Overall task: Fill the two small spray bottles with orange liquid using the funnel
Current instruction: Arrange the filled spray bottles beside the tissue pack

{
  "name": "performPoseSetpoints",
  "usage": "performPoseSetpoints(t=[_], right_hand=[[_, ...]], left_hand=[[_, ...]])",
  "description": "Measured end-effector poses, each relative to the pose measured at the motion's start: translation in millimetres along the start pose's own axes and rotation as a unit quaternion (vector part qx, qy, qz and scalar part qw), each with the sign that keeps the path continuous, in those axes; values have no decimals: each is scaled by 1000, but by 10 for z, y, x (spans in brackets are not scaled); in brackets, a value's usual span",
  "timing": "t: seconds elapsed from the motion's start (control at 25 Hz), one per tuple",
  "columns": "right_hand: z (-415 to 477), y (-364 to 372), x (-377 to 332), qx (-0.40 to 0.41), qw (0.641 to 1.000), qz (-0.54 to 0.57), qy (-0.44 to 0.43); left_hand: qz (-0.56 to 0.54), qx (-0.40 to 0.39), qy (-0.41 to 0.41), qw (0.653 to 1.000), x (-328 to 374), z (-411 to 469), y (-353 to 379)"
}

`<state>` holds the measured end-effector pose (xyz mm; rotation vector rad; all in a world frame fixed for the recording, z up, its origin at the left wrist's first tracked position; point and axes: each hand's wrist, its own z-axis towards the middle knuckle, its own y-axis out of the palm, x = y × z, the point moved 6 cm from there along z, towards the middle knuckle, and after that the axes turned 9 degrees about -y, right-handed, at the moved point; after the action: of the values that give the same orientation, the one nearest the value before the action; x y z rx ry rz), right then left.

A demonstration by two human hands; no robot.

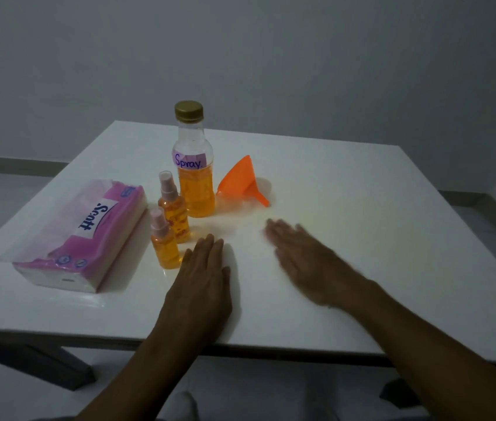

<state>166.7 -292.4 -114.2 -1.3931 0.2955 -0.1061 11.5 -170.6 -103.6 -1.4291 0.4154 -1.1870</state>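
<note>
My left hand (202, 278) lay flat on the white table (347, 238) at lower centre of the frame, palm down, fingers straight and together, gripping nothing. My right hand (304, 262) was spread open just right of centre, fingers extended and blurred, also empty; I could not tell whether it touched the tabletop or hung just above it. Just beside my left fingertips, to their left, stood the nearer small spray bottle (164, 240), upright, pink cap on, orange liquid showing through nearly its whole body. Right behind it, a touch further up the frame, stood the second small spray bottle (173, 208), capped as well and orange inside. Behind those, at centre frame, rose the large bottle (193, 165) with its gold cap on and a purple label reading "Spray", orange liquid up to about the label. To its right the orange funnel (242, 183) lay tipped on its side, spout pointing toward lower right, apart from my right fingertips with bare table between. On the left of the frame sat a pink Scott tissue pack (82, 235), close beside the two small bottles.
</note>
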Motion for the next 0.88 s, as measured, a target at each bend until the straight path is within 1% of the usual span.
performPoseSetpoints(t=[0.04, 0.12, 0.16, 0.2, 0.24, 0.28, 0.32, 0.36, 0.4, 0.48, 0.52, 0.6, 0.68, 0.72, 0.76, 0.84, 0.88], right_hand=[[-119, -59, 300, 13, 999, -15, 45], [-340, -153, 870, -19, 981, -49, 185], [-396, -191, 1037, -29, 967, -48, 248], [-396, -205, 1107, -20, 954, -48, 294], [-335, -192, 1061, -7, 948, -42, 317], [-238, -166, 901, 7, 951, -25, 309], [-117, -96, 647, 19, 963, 3, 267], [-9, -14, 307, 24, 980, 21, 196], [40, 56, -48, 8, 992, 28, 119], [-36, 55, -495, -43, 998, 29, 18], [-124, 9, -494, -51, 998, 26, -4], [-345, -99, -197, -47, 999, -11, 6], [-635, -199, 378, -44, 995, -56, 76], [-807, -283, 718, -50, 987, -74, 133], [-977, -375, 1032, -59, 973, -90, 202], [-1203, -507, 1561, -78, 930, -108, 343], [-1201, -533, 1736, -80, 908, -116, 395]], left_hand=[[10, -2, 7, 1000, 2, 0, 36], [32, 6, 19, 999, 1, 15, 102], [44, 3, 19, 999, 1, 28, 106], [47, 1, 15, 999, -2, 34, 120], [46, 0, 16, 999, 10, 42, 118], [44, -1, 17, 999, 25, 47, 118], [48, -3, 18, 999, 36, 51, 119], [55, -9, 18, 998, 43, 58, 123], [60, -20, 17, 998, 48, 65, 128], [76, -37, 7, 996, 45, 92, 134], [79, -43, 10, 996, 66, 110, 138], [65, -51, 29, 996, 139, 176, 142], [38, -60, 57, 996, 214, 252, 184], [31, -60, 67, 995, 242, 284, 216], [29, -57, 75, 995, 259, 299, 239], [26, -40, 81, 996, 282, 319, 267], [22, -33, 80, 996, 293, 327, 270]])
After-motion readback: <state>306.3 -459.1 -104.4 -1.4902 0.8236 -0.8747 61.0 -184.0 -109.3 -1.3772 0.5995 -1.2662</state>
